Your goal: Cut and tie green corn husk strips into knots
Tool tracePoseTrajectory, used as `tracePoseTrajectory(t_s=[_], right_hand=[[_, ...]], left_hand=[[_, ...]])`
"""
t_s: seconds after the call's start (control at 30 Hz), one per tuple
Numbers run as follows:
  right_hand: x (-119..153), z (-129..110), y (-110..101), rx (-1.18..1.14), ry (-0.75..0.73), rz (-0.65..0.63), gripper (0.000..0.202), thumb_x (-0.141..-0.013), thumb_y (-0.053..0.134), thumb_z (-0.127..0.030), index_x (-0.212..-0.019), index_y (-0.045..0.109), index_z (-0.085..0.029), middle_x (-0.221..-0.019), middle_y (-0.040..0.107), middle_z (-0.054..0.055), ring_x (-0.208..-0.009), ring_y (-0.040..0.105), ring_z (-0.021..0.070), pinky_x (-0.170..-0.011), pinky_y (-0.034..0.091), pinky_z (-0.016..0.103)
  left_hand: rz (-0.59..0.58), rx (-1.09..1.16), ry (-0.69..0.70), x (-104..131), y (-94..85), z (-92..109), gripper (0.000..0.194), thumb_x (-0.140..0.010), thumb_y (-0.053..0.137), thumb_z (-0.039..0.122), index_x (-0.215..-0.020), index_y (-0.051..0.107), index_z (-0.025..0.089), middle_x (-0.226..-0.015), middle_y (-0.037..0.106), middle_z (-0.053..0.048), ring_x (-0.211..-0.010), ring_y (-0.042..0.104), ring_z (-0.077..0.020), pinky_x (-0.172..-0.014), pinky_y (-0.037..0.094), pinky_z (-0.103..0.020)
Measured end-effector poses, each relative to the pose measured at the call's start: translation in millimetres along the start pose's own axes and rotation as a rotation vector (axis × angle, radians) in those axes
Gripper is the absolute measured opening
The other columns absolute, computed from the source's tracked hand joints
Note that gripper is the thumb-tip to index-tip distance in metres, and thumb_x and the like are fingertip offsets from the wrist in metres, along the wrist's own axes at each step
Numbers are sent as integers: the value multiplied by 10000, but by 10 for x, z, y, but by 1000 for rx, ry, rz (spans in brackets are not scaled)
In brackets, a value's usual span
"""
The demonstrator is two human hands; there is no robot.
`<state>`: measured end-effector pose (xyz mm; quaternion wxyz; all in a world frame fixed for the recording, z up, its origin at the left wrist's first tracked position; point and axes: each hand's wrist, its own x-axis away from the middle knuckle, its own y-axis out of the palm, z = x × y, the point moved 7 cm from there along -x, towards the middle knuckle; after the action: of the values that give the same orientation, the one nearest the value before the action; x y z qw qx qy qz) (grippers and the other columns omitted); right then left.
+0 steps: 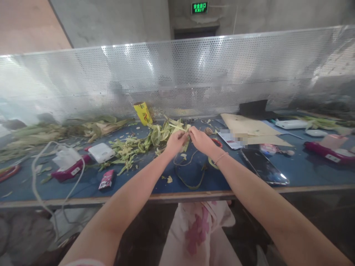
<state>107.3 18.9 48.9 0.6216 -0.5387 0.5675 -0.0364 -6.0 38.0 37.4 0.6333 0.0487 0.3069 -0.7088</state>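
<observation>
Over the middle of the blue table, my left hand (176, 142) and my right hand (198, 139) are close together with fingers pinched. Between them is a pale green plant stem (180, 125), partly hidden by the fingers. Heaped beside my left hand are wilted green leaves and stalks (156, 136), spreading left into a looser pile of trimmings (129, 149). Below the hands a thin cord or plant strand (191, 187) lies in a loop. Red-handled scissors (217, 142) lie partly hidden behind my right wrist.
A perforated metal screen (166, 62) stands along the back. Left are a large leaf pile (94, 127), a yellow packet (143, 113), a white device (101, 152), a pink packet (106, 180) and a cable (34, 173). Right are a phone (263, 166), cardboard (249, 125) and a purple tissue holder (330, 155).
</observation>
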Motion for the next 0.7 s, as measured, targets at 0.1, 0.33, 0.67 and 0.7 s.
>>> tracePoseTrajectory(t_s=[0.1, 0.33, 0.67, 0.7], right_hand=[[-1, -8, -6, 42, 7, -33, 238, -939, 288, -249, -953, 518, -188, -676, 614, 48, -568, 537, 177, -545, 282, 251], [0, 4, -39, 56, 27, -120, 267, -934, 329, -273, -972, 582, -198, -635, 610, 31, -542, 530, 165, -534, 272, 243], [-6, 75, -43, -135, -20, -104, 266, -920, 373, -265, -991, 624, -215, -873, 690, 41, -709, 613, 166, -651, 387, 231], [-5, 78, -42, -156, -23, -98, 261, -918, 381, -268, -984, 628, -214, -896, 690, 39, -726, 615, 167, -664, 395, 234]], left_hand=[[-12, 115, -22, -1, 2, -28, 264, -767, 559, 367, -601, 512, 168, -479, 416, 45, -444, 336, -68, -477, 265, -226], [-74, 131, -46, -31, -24, -78, 227, -729, 582, 351, -616, 540, 159, -493, 409, 46, -440, 326, -54, -466, 241, -219], [-80, 104, -79, -43, -57, -113, 237, -713, 618, 391, -706, 645, 156, -480, 457, 42, -430, 362, -65, -470, 281, -221], [-82, 107, -81, -45, -55, -119, 235, -715, 617, 389, -716, 651, 157, -479, 457, 43, -425, 356, -64, -467, 276, -222]])
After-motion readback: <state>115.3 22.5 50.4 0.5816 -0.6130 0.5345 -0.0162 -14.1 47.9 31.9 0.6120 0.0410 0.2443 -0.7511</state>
